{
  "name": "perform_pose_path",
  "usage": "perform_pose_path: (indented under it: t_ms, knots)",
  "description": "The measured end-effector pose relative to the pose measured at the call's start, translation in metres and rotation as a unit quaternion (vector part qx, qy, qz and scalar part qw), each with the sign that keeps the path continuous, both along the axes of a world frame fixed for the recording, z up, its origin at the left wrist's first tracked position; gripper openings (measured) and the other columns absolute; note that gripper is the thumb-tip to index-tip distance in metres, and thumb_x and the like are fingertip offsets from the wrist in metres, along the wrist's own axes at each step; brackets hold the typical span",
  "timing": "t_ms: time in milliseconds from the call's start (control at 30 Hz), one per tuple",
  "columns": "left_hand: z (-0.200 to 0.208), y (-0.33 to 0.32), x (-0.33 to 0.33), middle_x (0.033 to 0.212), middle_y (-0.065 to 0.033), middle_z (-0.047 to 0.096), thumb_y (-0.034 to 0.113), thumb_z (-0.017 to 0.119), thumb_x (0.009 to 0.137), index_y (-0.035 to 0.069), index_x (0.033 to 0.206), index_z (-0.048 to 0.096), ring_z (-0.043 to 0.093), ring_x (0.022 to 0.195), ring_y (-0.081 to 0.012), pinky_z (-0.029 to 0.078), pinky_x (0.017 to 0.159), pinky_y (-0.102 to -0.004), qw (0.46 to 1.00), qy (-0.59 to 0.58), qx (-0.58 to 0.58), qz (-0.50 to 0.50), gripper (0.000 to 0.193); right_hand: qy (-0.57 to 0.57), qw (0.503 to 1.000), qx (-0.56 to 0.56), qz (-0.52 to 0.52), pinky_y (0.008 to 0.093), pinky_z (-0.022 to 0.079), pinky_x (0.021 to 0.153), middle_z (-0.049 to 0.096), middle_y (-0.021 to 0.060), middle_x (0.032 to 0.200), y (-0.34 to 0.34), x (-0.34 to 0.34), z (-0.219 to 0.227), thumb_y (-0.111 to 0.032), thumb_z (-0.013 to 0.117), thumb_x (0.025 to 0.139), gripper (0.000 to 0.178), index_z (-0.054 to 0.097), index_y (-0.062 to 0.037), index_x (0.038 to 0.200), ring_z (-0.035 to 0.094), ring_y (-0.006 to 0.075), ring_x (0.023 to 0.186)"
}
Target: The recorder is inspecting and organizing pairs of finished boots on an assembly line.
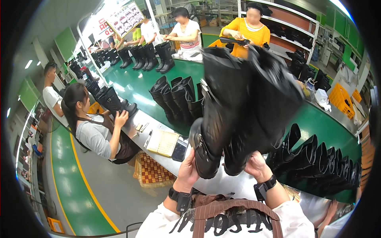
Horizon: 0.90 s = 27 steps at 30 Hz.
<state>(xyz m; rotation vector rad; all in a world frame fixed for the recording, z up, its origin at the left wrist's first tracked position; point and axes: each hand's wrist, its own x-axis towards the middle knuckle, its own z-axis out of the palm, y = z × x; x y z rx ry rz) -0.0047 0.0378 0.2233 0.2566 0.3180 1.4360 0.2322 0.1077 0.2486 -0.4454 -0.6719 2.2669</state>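
A pair of tall black boots fills the middle of the view, tops tilted away from me and slightly blurred. My left hand is closed round the foot end of the left boot, which has a strap and buckle near the ankle. On the other side my right hand grips the lower part of the right boot. Both boots are lifted above the work table, side by side. Fingers of both hands are partly hidden behind the boots. Each wrist wears a black band with a small device.
Black boots stand on the green table surface beyond; more boots line the right. An open notebook and a phone lie at left. A co-worker handles boots nearby; other people work across the table.
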Motion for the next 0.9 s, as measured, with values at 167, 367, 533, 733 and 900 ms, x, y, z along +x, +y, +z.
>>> perform_pose_path:
  t_ms: [167,367,533,733,900]
  knots:
    - [0.013,-0.006,-0.006,0.146,-0.0069,0.046,0.034,0.048,0.101,0.012,0.143,0.04,0.044,0.133,-0.0251,0.036,0.111,-0.0447,0.997,-0.005,0.054,0.059,0.048,0.045,0.996,-0.049,-0.065,0.0473,0.036,0.11,0.054,0.0112,0.138,0.001,-0.007,0.015,-0.045,0.054,0.096,0.058,0.046,-0.0065,0.139,0.052,0.0294,0.127]
    - [0.026,-0.002,-0.016,0.145,-0.0067,0.047,0.039,0.048,0.101,0.012,0.143,0.04,0.046,0.131,-0.025,0.038,0.11,-0.044,0.994,-0.003,0.045,0.1,0.051,0.011,0.994,0.014,-0.107,0.0399,0.042,0.105,0.056,0.0078,0.135,-0.006,-0.023,0.041,-0.043,0.054,0.098,0.052,0.048,-0.0081,0.136,0.054,0.0211,0.124]
    - [0.033,0.004,-0.021,0.143,-0.0086,0.049,0.039,0.043,0.102,0.011,0.141,0.044,0.048,0.13,-0.0267,0.038,0.111,-0.0466,0.993,0.019,0.066,0.091,0.048,-0.004,0.993,0.016,-0.12,0.0402,0.04,0.107,0.056,0.0069,0.136,-0.005,-0.031,0.043,-0.043,0.051,0.099,0.05,0.048,-0.0092,0.136,0.053,0.0223,0.126]
    - [0.03,0.02,-0.035,0.141,-0.0064,0.051,0.037,0.045,0.102,0.012,0.141,0.045,0.049,0.129,-0.0249,0.037,0.111,-0.0449,0.996,0.011,0.06,0.067,0.046,-0.012,0.989,0.06,-0.136,0.0419,0.039,0.108,0.055,0.0085,0.136,0.0,-0.037,0.039,-0.043,0.048,0.1,0.051,0.048,-0.0064,0.136,0.053,0.0238,0.125]
    - [0.034,0.034,-0.047,0.145,-0.0058,0.048,0.035,0.051,0.1,0.014,0.144,0.042,0.046,0.133,-0.0243,0.032,0.115,-0.0456,0.993,0.049,0.074,0.074,0.049,0.007,0.984,0.063,-0.166,0.0449,0.037,0.109,0.053,0.0095,0.139,0.003,-0.053,0.039,-0.043,0.044,0.101,0.052,0.046,-0.0066,0.139,0.051,0.0263,0.128]
